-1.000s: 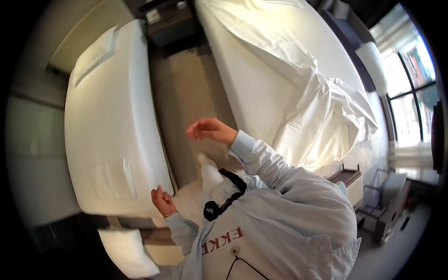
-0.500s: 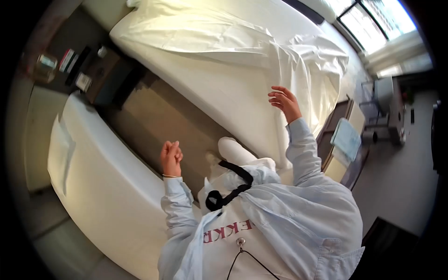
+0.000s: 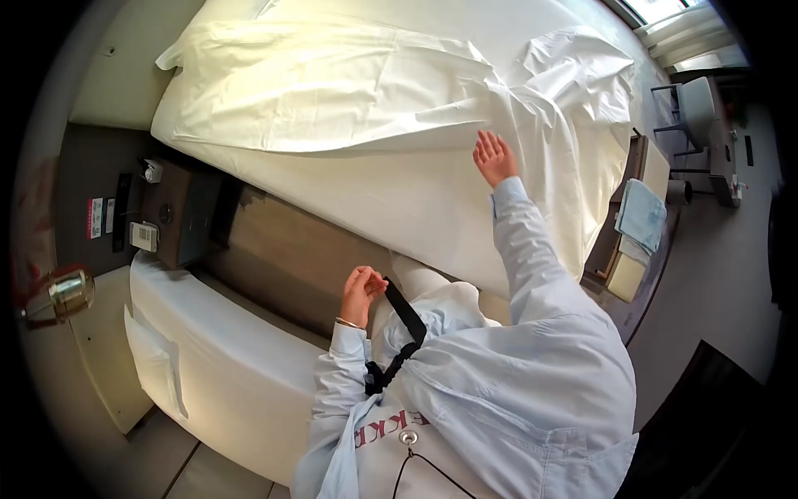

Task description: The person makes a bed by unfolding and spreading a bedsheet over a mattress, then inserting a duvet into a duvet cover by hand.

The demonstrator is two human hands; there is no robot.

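Note:
A loose white sheet (image 3: pixel 332 83) lies rumpled across the large bed, folded over itself near the far right corner. Beneath it shows the smooth white side of the mattress (image 3: pixel 332 187). My right hand (image 3: pixel 496 158) is over the edge of the sheet, fingers stretched out and holding nothing; whether it touches the cloth I cannot tell. Close to my body, my left hand (image 3: pixel 360 295) has loosely bent fingers with nothing visible in them. Its fingertips are near a black strap (image 3: pixel 405 312) hanging at my front.
Behind my left arm stands a second white bed (image 3: pixel 241 358) with a pillow (image 3: pixel 154 358). Between the beds are a dark nightstand (image 3: pixel 179 208) and brown floor (image 3: pixel 299 241). At right, folded light-blue cloth (image 3: pixel 640 214) lies on a bench (image 3: pixel 628 274); farther off is a chair (image 3: pixel 697 112).
My view has turned, bringing the nightstand and second bed farther in. My left hand has come inward toward the strap, its fingers less curled. My right hand has shifted slightly forward over the sheet.

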